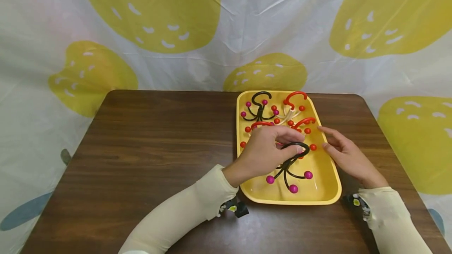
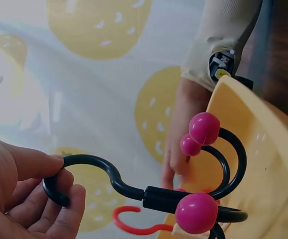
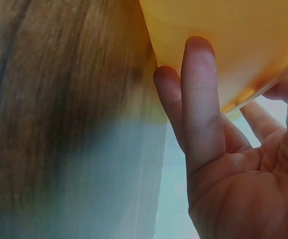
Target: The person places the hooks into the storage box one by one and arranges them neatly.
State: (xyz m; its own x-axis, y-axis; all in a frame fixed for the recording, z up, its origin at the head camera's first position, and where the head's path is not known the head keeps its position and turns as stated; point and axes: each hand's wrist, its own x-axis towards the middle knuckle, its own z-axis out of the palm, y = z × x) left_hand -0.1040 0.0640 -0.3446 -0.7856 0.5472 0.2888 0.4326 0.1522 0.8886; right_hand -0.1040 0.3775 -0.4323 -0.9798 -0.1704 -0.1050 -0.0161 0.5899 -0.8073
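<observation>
Over the near half of a yellow tray [image 1: 319,185], my left hand [image 1: 263,154] pinches the curved top of a black hook [image 2: 165,199] between thumb and fingers. Several bent prongs tipped with magenta balls [image 2: 198,213] spread from the hook's lower end. My right hand [image 1: 349,160] is at the tray's right side. Its fingers [image 3: 200,99] lie straight against the outer wall, and the thumb is near the rim. Farther back in the tray are another black hook [image 1: 259,111] with magenta balls and red-topped hooks [image 1: 296,96] with pale prongs and red balls.
The tray stands on a dark wooden table [image 1: 169,148], right of its middle. Behind the table hangs a white curtain [image 1: 275,22] with large yellow fruit shapes. Dark devices are strapped at both sleeve cuffs.
</observation>
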